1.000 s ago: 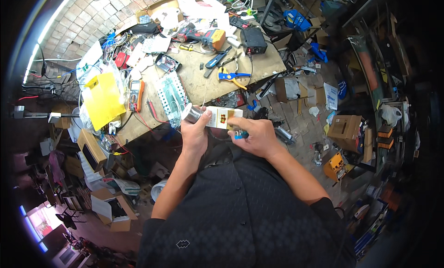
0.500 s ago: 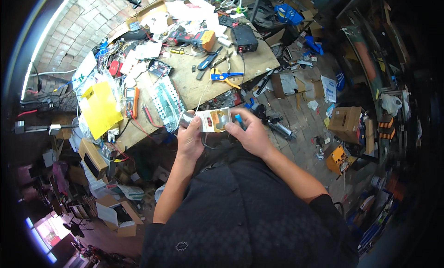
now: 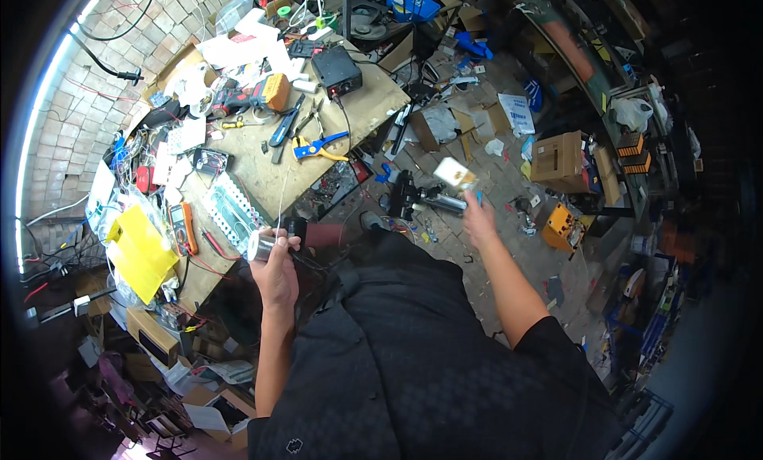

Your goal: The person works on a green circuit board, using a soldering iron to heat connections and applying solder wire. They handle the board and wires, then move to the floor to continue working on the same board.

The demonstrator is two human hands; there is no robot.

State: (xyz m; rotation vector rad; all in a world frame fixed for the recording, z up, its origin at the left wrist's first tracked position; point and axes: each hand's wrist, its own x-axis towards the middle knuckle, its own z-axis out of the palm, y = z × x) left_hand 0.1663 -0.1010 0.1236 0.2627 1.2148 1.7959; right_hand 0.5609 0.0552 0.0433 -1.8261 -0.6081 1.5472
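The person's left hand [image 3: 278, 279], left of the middle of the frame, has its fingers bent around a silver cylinder [image 3: 258, 247], with the thumb lying along its side, so it is nearly closed upon this thing. A thin pale strand [image 3: 284, 198] rises from beside these fingers toward the edge of the workbench [image 3: 266, 160]; where its lower end is fixed cannot be told. The right hand [image 3: 479, 223], right of the middle, is stretched far from the left one, and its fingers seem closed on the lower end of a white packet [image 3: 453, 172], which is tilted in front of the littered floor [image 3: 509, 261]. A small blue thing [image 3: 478, 196] shows at the same fingers, but the blur does not allow to say how each finger stands. As for progress, the cylinder and the packet are apart, one in each hand, and neither is laid down. On the bench, the blue-and-yellow pliers [image 3: 318, 148], the orange meter [image 3: 182, 226] and the pale green board [image 3: 230, 210] with white blocks lie with no hand on them. Whether any work on this board is complete, the view does not show
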